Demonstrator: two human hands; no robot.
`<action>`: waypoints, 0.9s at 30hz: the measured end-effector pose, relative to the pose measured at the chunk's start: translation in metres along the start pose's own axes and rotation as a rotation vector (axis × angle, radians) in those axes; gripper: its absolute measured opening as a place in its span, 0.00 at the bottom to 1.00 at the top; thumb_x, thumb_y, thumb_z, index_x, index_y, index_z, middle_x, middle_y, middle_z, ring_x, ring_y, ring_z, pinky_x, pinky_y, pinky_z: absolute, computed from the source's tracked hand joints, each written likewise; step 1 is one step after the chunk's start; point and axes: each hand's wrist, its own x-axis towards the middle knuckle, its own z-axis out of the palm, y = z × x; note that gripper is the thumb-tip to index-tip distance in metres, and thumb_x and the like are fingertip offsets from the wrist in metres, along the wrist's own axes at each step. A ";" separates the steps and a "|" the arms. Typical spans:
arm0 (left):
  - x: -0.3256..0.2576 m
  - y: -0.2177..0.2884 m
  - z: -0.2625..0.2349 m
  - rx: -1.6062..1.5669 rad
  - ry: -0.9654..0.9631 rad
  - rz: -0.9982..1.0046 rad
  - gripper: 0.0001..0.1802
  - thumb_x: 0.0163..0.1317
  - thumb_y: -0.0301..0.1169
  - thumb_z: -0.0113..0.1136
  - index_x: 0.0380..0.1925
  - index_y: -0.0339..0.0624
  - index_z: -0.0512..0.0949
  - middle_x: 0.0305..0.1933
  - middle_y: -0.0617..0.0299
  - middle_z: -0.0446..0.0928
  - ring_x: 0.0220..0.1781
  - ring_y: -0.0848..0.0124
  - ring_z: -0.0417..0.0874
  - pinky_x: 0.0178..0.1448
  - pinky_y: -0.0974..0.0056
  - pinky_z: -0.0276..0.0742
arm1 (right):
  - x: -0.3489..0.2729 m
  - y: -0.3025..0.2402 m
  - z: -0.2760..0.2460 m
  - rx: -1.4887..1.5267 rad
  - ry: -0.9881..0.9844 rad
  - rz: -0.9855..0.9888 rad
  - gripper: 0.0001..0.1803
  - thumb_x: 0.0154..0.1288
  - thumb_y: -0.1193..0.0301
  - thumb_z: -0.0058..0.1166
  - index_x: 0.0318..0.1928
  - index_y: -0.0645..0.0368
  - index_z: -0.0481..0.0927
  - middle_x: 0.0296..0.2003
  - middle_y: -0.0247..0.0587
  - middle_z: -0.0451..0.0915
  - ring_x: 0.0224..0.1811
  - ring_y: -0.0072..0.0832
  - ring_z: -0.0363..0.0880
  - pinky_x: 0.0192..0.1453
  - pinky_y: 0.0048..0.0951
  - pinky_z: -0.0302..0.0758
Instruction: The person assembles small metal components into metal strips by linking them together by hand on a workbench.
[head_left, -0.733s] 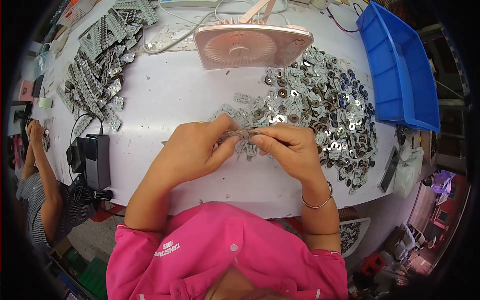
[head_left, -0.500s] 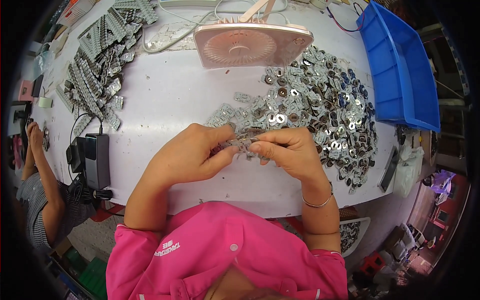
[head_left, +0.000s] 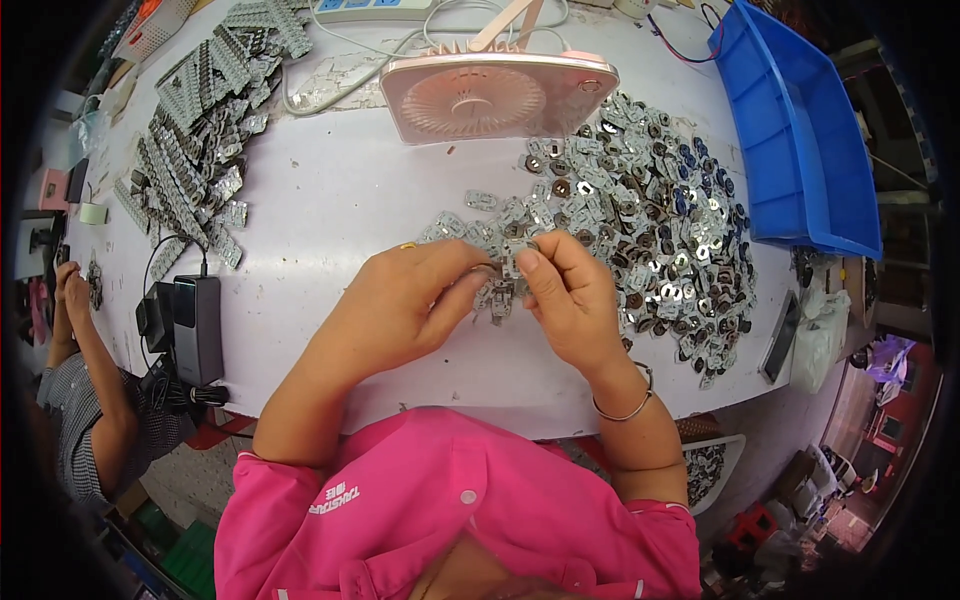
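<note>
My left hand [head_left: 410, 300] is closed in a pinch over the near edge of the heap, with a small dark edge of something at its fingertips. Facing it, my right hand [head_left: 572, 300] has thumb and forefinger pressed together on a small metal part, mostly hidden by the fingers. Small silvery metal parts [head_left: 500, 300] show between the two hands; whether they hang from the fingers or lie on the table I cannot tell. A wide heap of like parts [head_left: 670, 240], some with dark round discs, spreads beyond and right of my right hand.
A pink fan [head_left: 490, 98] stands behind the heap. Stacked metal strips [head_left: 190, 140] lie far left, a grey power bank [head_left: 197, 330] with cables nearer. A blue bin [head_left: 800, 150] stands at the right, beside a dark flat bar [head_left: 778, 338]. Another person's hands [head_left: 72, 285] are at far left.
My hands have drawn slightly apart at the fingertips. The right hand has turned more upright and shifted up a little; the parts between the hands show more.
</note>
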 end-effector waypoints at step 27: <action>0.002 0.001 0.013 0.412 0.138 0.173 0.10 0.52 0.24 0.62 0.35 0.43 0.76 0.23 0.63 0.73 0.22 0.66 0.75 0.27 0.63 0.68 | -0.004 -0.001 0.007 0.127 0.077 0.124 0.10 0.71 0.68 0.52 0.34 0.61 0.74 0.17 0.28 0.73 0.15 0.12 0.69 0.17 0.17 0.63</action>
